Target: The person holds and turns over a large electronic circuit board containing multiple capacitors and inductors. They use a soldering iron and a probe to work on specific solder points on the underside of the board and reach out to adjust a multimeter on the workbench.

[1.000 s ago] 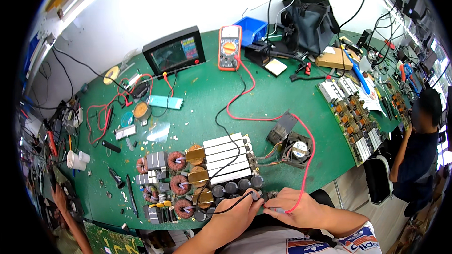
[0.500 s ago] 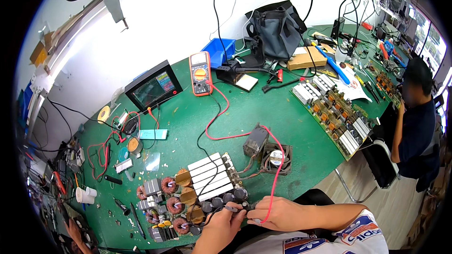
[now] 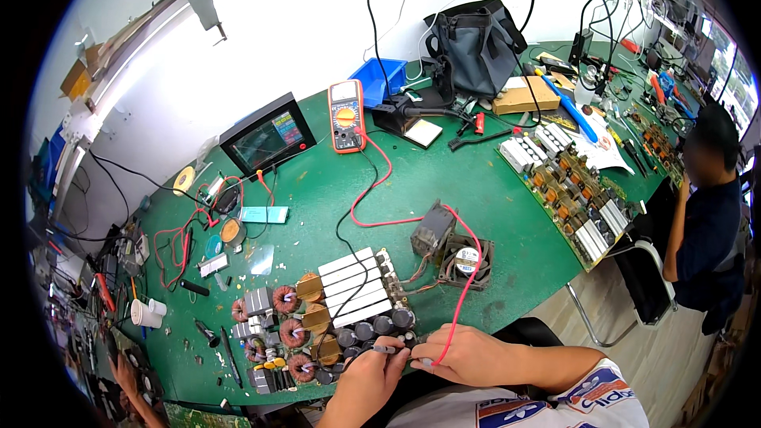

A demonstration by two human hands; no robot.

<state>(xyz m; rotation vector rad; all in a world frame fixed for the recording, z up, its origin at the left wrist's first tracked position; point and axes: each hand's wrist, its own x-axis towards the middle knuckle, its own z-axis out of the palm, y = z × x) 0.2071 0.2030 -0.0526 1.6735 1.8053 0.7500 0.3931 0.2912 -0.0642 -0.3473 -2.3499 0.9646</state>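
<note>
My left hand (image 3: pixel 371 379) is closed on the black-lead test probe (image 3: pixel 384 349), at the near right corner of a power circuit board (image 3: pixel 353 293). Close beside it, my right hand (image 3: pixel 464 357) grips the red-lead test probe (image 3: pixel 426 362). Both tips are hidden by fingers near the black capacitors (image 3: pixel 383 324). White heatsink bars and copper coils (image 3: pixel 294 331) cover the board. The red lead (image 3: pixel 468 285) and black lead (image 3: pixel 339 230) run back to an orange multimeter (image 3: pixel 346 115). Wires join the board to two black cooling fans (image 3: pixel 466 263).
A black-framed screen (image 3: pixel 268 139) stands behind at the left. Another populated board (image 3: pixel 567 190) lies to the right, near a seated person (image 3: pixel 705 198). A grey bag (image 3: pixel 476 47), blue bin (image 3: pixel 379 79) and soldering gear line the back. A pen-like tool (image 3: pixel 231 357) lies left of the board.
The view has shifted slightly, and part of a green board now shows at the lower left edge. Both hands keep their probes at the same corner, with only small finger movement.
</note>
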